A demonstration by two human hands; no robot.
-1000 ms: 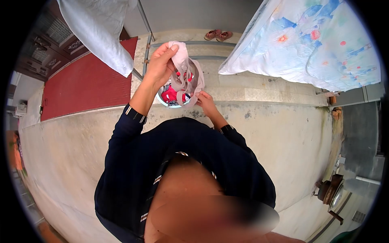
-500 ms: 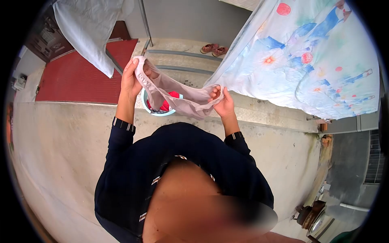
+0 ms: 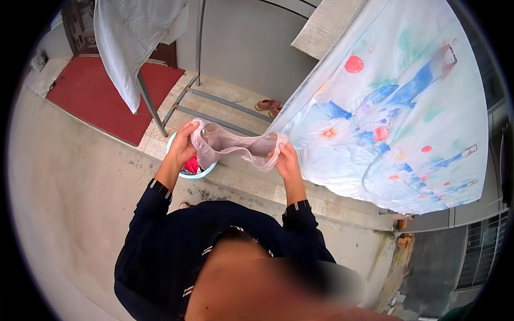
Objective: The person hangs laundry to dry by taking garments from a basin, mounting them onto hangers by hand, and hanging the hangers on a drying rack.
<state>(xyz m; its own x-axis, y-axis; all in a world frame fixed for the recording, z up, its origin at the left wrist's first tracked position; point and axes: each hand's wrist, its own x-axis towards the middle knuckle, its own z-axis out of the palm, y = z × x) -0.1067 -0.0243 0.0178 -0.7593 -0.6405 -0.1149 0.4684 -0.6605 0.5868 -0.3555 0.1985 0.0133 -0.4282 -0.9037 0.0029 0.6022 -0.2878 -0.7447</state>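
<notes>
A pale pink garment (image 3: 235, 143), which looks like a bra, is stretched sideways between my two hands. My left hand (image 3: 183, 143) is closed on its left end, and my right hand (image 3: 287, 162) is closed on its right end. The middle sags a little between them. Below and behind the left end sits a light blue basin (image 3: 208, 171) with red and dark patterned cloth (image 3: 191, 165) in it. The garment and my left hand hide part of the basin.
A floral sheet (image 3: 396, 123) hangs at the right, near my right hand. White cloth (image 3: 128, 48) hangs over a metal rack (image 3: 199, 48) at the upper left. A red mat (image 3: 115, 96) and pink shoes (image 3: 266, 105) lie beyond.
The garment has gone from hanging bunched to being spread wide, as my hands moved apart. The view has turned, so the floral sheet fills more of the right side.
</notes>
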